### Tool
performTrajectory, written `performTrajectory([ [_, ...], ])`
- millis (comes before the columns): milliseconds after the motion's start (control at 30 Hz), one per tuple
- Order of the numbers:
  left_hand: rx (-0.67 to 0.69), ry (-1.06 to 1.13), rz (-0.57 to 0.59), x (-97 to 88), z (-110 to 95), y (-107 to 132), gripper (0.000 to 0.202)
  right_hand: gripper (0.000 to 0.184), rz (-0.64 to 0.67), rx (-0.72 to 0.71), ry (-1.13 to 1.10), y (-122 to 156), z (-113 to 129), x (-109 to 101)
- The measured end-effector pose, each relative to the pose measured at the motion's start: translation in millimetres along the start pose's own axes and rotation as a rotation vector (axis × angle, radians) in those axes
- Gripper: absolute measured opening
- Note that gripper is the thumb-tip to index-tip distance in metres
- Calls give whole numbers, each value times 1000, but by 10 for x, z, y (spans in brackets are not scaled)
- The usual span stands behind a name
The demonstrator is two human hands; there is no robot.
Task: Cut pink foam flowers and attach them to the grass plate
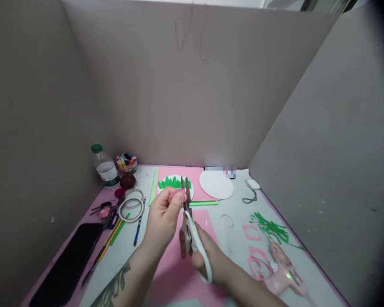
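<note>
My left hand (167, 213) pinches a small piece of pink paper (176, 195) between thumb and fingers. A pair of white-handled scissors (192, 238) is in my right hand (208, 256), its fingers through the loops. The blades point away from me and stand slightly apart, right beside the pink piece; whether they touch it I cannot tell. Behind my hands lies a white disc with green paper grass (171, 182) along it, partly hidden by my left hand. Below them a pink sheet (179, 273) lies on the table.
A white oval (216, 184) lies at the back. To the right are green strips (270, 228), pink offcuts (252, 233) and a pink glue gun (284, 275). On the left are tape rolls (131, 210), a bottle (106, 168), pencils (110, 238) and a black phone-like slab (67, 266).
</note>
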State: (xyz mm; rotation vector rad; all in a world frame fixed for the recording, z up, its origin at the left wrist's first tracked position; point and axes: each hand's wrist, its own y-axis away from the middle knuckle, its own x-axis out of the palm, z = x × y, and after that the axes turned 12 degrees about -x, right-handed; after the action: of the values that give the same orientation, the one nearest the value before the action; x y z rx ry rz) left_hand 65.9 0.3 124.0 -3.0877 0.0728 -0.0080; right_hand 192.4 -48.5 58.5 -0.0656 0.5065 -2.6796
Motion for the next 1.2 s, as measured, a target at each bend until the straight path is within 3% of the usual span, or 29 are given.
performTrajectory([
  [1200, -17, 22, 125, -38, 56, -25, 26, 70, 10, -46, 33, 7, 8, -11],
])
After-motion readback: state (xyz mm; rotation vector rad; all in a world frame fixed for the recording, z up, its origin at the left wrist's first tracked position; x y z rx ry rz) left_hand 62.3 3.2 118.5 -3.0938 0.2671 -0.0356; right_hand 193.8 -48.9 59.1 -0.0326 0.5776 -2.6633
